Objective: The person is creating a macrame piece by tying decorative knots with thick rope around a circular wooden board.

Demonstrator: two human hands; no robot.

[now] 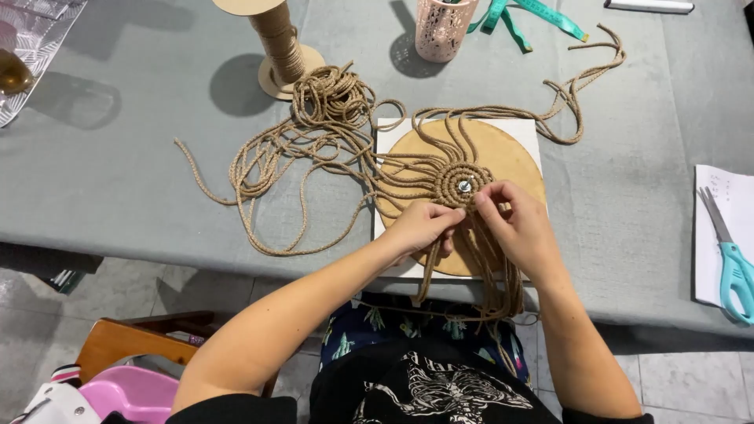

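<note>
Fingers of the left hand [420, 226] and right hand [514, 224] are pinching jute cords [471, 259] at the near edge of the knotted spiral [463, 185] on the round board [514, 161], probably best keeping tension even, cords flat.

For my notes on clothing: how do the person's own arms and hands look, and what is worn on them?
Both forearms are bare, and the left hand and right hand wear no gloves. No ring, watch or bracelet shows. Short black sleeves end at the upper arms, at the bottom edge of the picture. They belong to a black shirt with a pale skeleton print.
</note>
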